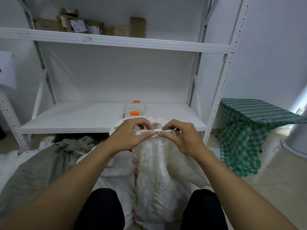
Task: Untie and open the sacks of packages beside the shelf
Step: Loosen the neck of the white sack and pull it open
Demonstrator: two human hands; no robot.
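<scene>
A white woven sack (156,171) with faded red and green print stands upright between my knees, in front of the white shelf (116,42). Its neck is bunched and bound with a pale tie (157,131). My left hand (131,135) pinches the tie on its left side. My right hand (181,136) pinches it on the right, thumb and fingertips meeting those of the left. To the left a grey sack (38,168) lies on the floor with its neck still tied.
Cardboard parcels (79,24) sit on the upper shelf. A clear box with orange clips (134,108) stands on the lower shelf behind the sack. A green checked cloth (249,130) covers a low table at the right. More white sacking lies on the floor.
</scene>
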